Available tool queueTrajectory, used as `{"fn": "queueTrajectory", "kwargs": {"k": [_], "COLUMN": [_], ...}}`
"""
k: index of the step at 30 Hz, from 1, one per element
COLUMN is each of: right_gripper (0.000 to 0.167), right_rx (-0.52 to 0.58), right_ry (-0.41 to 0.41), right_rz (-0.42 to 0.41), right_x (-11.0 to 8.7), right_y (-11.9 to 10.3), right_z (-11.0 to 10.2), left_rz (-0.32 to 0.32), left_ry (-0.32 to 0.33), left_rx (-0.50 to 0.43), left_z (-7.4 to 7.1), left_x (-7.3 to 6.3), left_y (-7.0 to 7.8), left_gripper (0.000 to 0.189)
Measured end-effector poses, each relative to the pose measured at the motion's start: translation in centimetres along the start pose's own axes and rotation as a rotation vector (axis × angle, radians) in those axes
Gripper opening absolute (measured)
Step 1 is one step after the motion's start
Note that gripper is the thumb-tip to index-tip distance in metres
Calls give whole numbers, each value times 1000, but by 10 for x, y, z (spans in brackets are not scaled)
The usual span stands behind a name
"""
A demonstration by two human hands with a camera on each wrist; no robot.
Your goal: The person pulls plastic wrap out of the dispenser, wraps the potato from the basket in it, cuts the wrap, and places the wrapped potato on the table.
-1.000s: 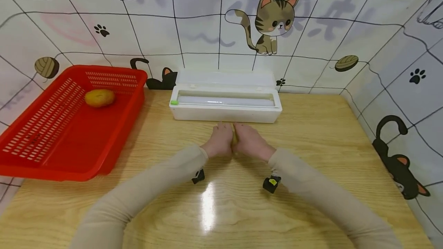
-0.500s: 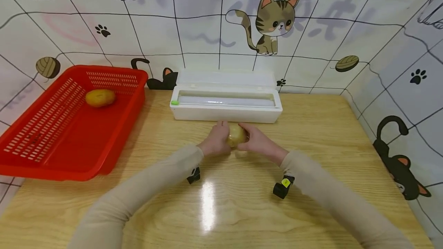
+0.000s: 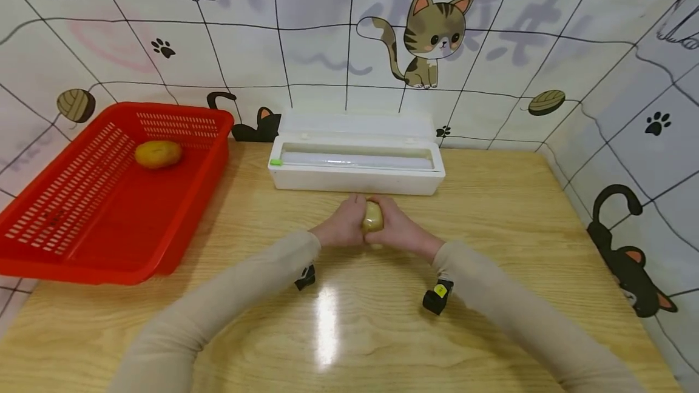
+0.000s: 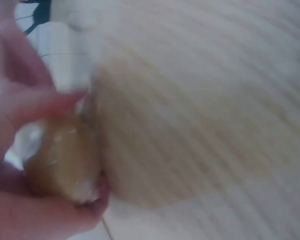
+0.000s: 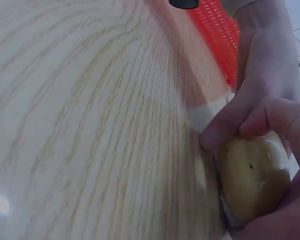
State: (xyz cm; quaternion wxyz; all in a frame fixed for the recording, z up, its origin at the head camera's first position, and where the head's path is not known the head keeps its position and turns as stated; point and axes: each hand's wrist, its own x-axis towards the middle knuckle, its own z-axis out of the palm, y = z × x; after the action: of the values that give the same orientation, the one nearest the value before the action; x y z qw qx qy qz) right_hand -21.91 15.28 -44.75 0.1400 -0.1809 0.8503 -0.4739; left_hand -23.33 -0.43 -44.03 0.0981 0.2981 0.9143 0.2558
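On the worktop (image 3: 502,211), a red basket (image 3: 104,229) stands left, a white box (image 3: 355,181) far. Just near of it, the left hand (image 3: 343,223) and right hand (image 3: 402,229) curl their fingers (image 5: 272,112) round a film-wrapped potato (image 3: 374,217), apparently smoothing it; next probably calls for pressing film flat. The right hand has closed in since half a second ago.

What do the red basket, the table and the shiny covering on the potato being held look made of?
Red basket: probably molded plastic, slightly glossy, with regular slots through its walls. Table: wood or wood-look laminate, glossy, showing grain and a bright reflection; I can't tell which. Covering: likely clear plastic film, shiny and creased, the potato visible through it.
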Motion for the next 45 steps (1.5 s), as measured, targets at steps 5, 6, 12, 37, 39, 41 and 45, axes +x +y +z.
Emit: {"fn": "queueTrajectory", "kwargs": {"k": [5, 6, 12, 37, 39, 41, 45], "right_gripper": [78, 79, 90, 74, 81, 85, 76], "right_rx": [69, 69, -309, -454, -436, -430, -428], "right_ry": [-12, -22, -124, 9, 14, 18, 26], "right_rz": [49, 59, 27, 27, 36, 34, 19], "right_x": [0, 0, -2, 0, -1, -1, -2], "right_y": [1, 1, -6, -6, -6, -8, -11], "right_z": [1, 1, -11, -7, -6, -5, -2], "left_rz": [25, 39, 54, -50, -39, -33, -4], "left_ry": [-36, -28, -12, -30, -31, -37, -16], "left_rx": [-24, -17, 24, -72, -92, -116, -128], "left_z": [-1, 0, 8, -6, -6, -7, -7], "left_x": [1, 1, 1, -2, -4, -6, -9], "left_y": [-2, -3, -7, -7, -7, -7, -10], "left_gripper": [76, 74, 78, 45, 52, 57, 52]}}
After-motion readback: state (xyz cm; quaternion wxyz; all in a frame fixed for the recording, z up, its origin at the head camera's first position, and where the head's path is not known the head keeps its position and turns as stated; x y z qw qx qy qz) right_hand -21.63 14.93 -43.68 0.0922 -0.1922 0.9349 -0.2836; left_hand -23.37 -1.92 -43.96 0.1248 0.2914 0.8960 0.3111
